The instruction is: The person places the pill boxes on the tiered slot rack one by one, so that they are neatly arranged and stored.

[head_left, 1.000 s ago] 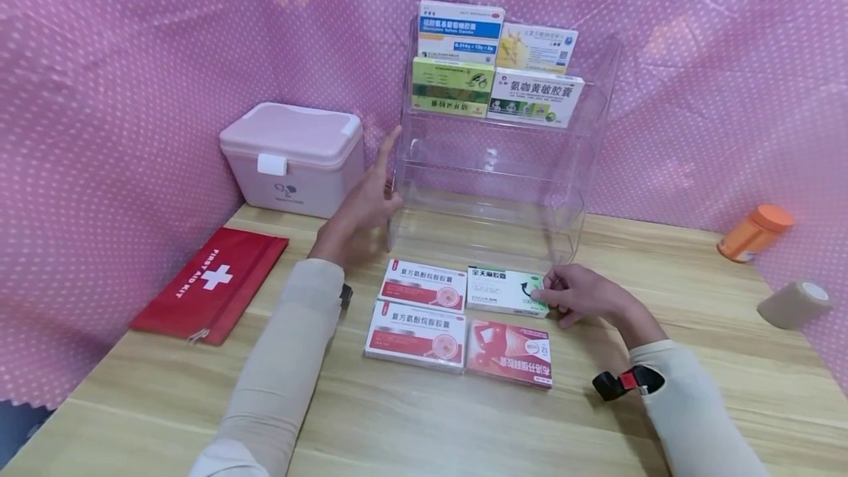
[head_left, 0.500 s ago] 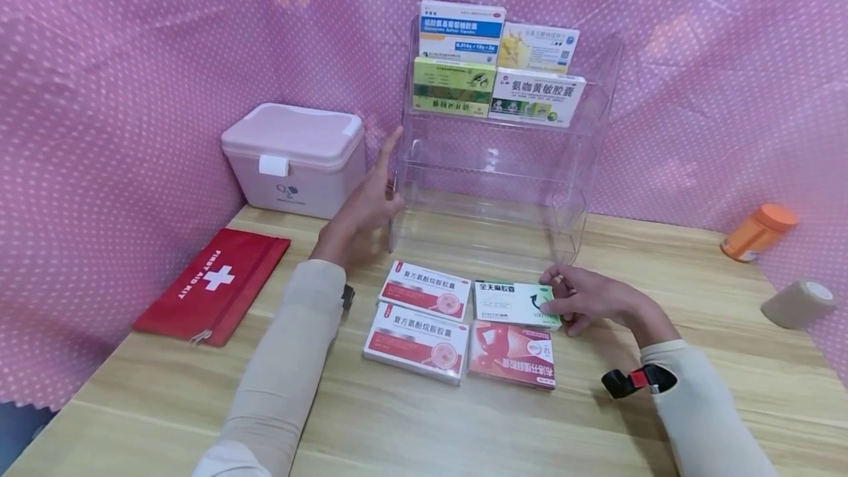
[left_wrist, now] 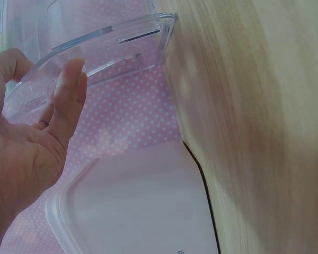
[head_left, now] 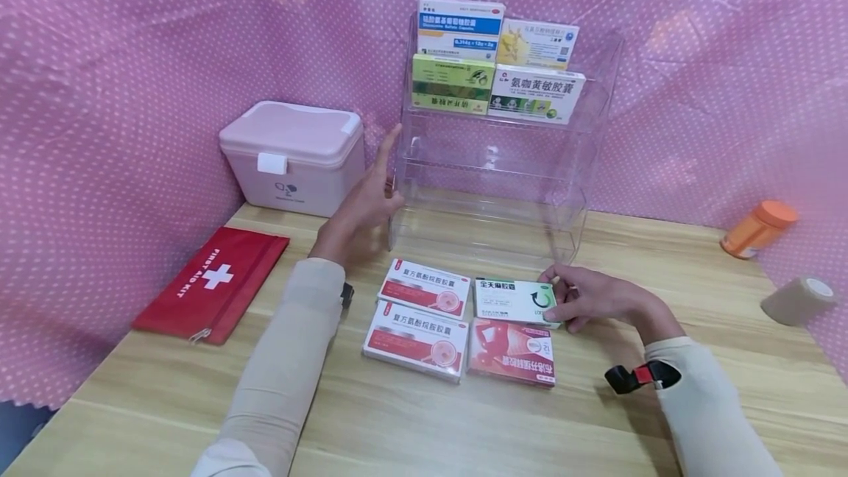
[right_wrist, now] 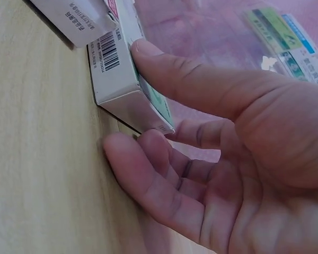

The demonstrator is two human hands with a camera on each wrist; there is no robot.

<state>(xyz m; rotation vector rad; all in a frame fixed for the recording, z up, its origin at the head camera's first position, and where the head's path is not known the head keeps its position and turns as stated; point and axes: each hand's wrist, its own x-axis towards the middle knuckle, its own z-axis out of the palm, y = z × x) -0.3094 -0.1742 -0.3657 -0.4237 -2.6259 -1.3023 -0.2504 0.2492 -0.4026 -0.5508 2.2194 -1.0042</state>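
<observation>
Pink case [head_left: 291, 157], red first-aid pouch [head_left: 212, 282], orange bottle [head_left: 757, 230], bandage roll [head_left: 797, 301].

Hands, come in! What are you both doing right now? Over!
Left hand flat against clear rack side. Right hand pinching green-and-white box, one end tipped off table. Red box right beside it.

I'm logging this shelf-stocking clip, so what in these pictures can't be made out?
- Small print on the green-and-white box: too small in the head view, cut off in the right wrist view.
- Right hand fingertips: box hides them, head view.
- Left hand palm contact with the clear shelf rack: unclear, both views.
</observation>
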